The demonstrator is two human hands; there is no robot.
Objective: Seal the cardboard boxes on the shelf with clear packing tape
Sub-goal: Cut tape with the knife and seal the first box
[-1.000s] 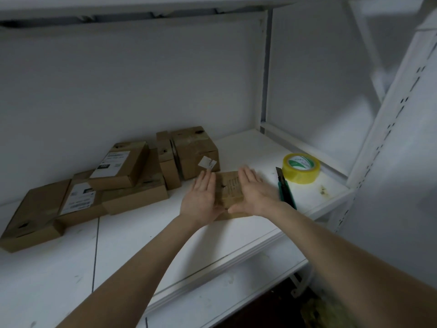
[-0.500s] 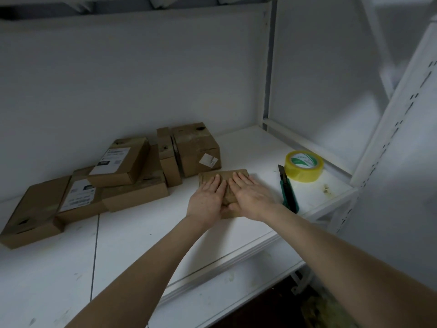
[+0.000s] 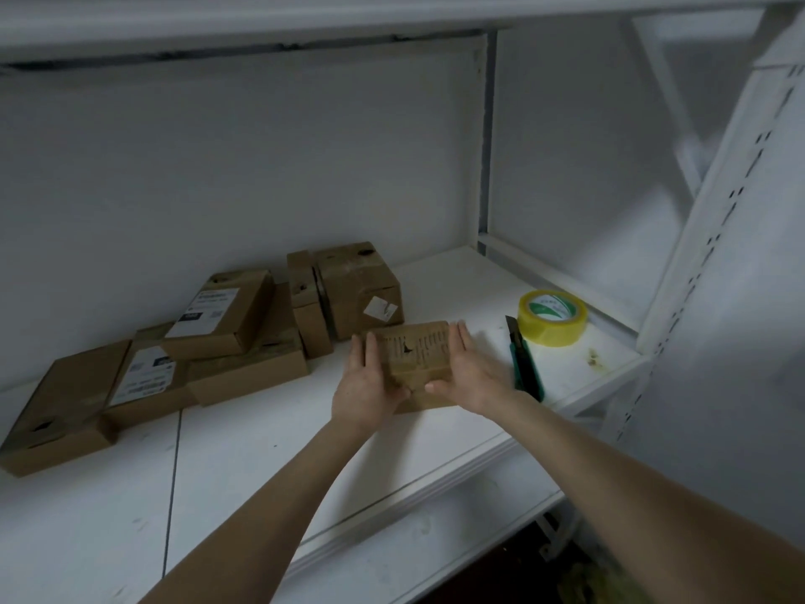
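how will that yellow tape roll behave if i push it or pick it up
The yellow round roll of packing tape lies flat on the white shelf, so a push would likely slide it, not roll it. Its wound ring looks stiff, probably keeping shape when gripped.

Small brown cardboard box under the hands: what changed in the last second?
Half a second ago both hands lay flat side by side on top of the small brown cardboard box. Now the left hand and right hand have slid apart to its two ends, fingers straight, baring its printed top. The box, the yellow tape roll, the green utility knife and the stacked cardboard boxes kept their places.
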